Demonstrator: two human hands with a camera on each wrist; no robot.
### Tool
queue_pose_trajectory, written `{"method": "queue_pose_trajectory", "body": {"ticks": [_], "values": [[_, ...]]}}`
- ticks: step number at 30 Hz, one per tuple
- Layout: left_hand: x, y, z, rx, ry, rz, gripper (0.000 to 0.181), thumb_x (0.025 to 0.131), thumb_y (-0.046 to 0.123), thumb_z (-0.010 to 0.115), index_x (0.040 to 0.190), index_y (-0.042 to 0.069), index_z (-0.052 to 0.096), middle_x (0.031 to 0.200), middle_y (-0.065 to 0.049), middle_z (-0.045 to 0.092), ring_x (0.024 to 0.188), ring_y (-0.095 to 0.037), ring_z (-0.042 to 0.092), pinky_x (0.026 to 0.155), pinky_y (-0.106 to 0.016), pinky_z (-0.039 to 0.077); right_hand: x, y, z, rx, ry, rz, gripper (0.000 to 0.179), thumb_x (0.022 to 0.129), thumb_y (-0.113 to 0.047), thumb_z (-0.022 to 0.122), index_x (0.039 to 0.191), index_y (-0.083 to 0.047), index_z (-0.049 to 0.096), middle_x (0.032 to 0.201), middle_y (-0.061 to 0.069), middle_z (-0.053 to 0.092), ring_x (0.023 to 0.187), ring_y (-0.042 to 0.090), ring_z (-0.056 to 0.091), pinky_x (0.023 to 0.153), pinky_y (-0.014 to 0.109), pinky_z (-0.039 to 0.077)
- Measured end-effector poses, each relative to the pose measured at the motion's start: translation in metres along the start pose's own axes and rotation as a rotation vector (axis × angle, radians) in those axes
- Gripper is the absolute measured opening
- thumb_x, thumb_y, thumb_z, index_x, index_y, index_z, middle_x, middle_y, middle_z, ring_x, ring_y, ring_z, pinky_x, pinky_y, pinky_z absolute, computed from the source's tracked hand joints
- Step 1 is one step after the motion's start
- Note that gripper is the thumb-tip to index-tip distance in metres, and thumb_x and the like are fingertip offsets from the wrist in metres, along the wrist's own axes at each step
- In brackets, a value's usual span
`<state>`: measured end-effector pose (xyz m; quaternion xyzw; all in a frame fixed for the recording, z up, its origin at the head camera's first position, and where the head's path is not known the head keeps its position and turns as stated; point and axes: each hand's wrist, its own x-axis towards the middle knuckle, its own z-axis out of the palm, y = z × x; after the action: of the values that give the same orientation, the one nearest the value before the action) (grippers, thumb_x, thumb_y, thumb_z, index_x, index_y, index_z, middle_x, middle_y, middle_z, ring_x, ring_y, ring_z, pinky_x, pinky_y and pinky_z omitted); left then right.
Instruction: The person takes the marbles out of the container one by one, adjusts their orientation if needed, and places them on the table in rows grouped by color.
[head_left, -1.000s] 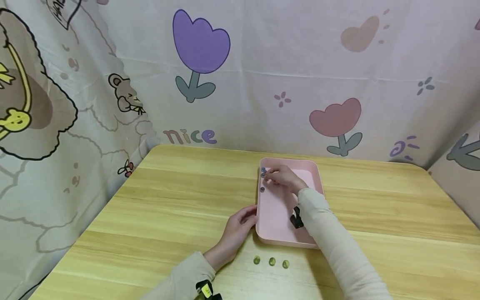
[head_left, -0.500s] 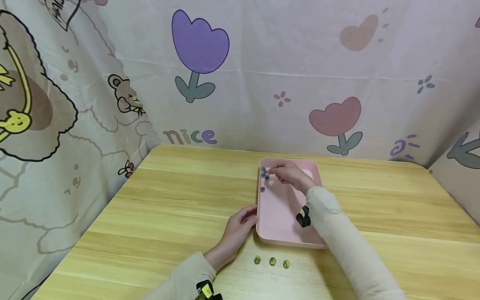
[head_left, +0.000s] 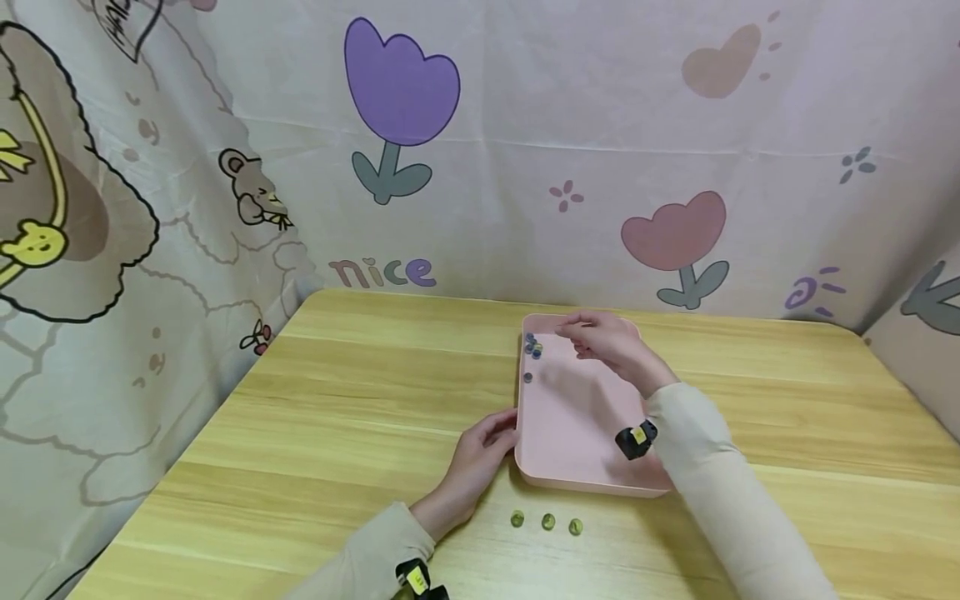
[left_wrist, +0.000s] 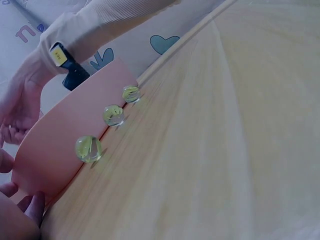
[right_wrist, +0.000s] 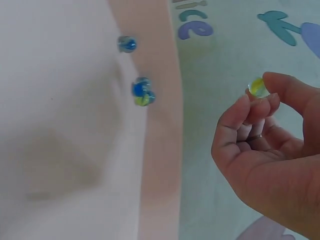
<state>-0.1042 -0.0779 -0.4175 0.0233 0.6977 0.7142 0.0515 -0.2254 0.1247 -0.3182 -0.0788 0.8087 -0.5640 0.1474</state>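
A pink tray (head_left: pixel 577 454) lies on the table. My left hand (head_left: pixel 472 467) touches the outside of its left wall, fingers relaxed. Above the tray's far part, my right hand (head_left: pixel 611 346) pinches a clear marble with a yellow-green swirl (right_wrist: pixel 257 87) between thumb and fingertips, seen in the right wrist view. Inside the tray, at its far left, sits a cluster of blue marbles with a yellow one (head_left: pixel 534 346). A single blue marble (head_left: pixel 528 377) lies nearer along the same wall. Three yellow-green marbles, a left one (head_left: pixel 517 518), a middle one (head_left: pixel 548 522) and a right one (head_left: pixel 575 527), form a row before the tray.
The wooden table (head_left: pixel 337 417) extends on both sides of the tray. A printed cloth (head_left: pixel 525 225) hangs behind the table and along its sides. A black wrist camera (head_left: pixel 636 439) sits at the right cuff, and another (head_left: pixel 420 577) at the left one.
My right hand has drawn away from the marble cluster, rightward and slightly up. A yellow marble and a blue one now show in the cluster where the fingers were. My left hand stays put.
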Motion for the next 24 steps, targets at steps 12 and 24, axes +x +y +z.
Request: {"method": "queue_pose_trajectory", "body": {"ticks": [12, 24], "values": [[0.0, 0.0, 0.001, 0.006, 0.009, 0.0, 0.04, 0.096, 0.013, 0.058, 0.133, -0.002, 0.054, 0.128, -0.015, 0.058, 0.117, -0.027, 0.055, 0.099, -0.033, 0.047, -0.035, -0.003, -0.007, -0.016, -0.01, -0.14, 0.025, 0.096, -0.017, 0.06, 0.109, 0.004, 0.058, 0.08, 0.007, 0.05, 0.069, 0.015, 0.048, 0.064, 0.026, 0.048], [-0.001, 0.001, 0.001, 0.008, 0.012, -0.001, 0.041, 0.096, 0.014, 0.059, 0.133, -0.002, 0.054, 0.127, -0.014, 0.058, 0.117, -0.026, 0.055, 0.098, -0.033, 0.047, -0.067, -0.005, -0.001, -0.096, 0.001, -0.298, 0.02, 0.094, -0.011, 0.063, 0.103, 0.006, 0.062, 0.067, 0.007, 0.052, 0.064, 0.018, 0.054, 0.066, 0.029, 0.052]]}}
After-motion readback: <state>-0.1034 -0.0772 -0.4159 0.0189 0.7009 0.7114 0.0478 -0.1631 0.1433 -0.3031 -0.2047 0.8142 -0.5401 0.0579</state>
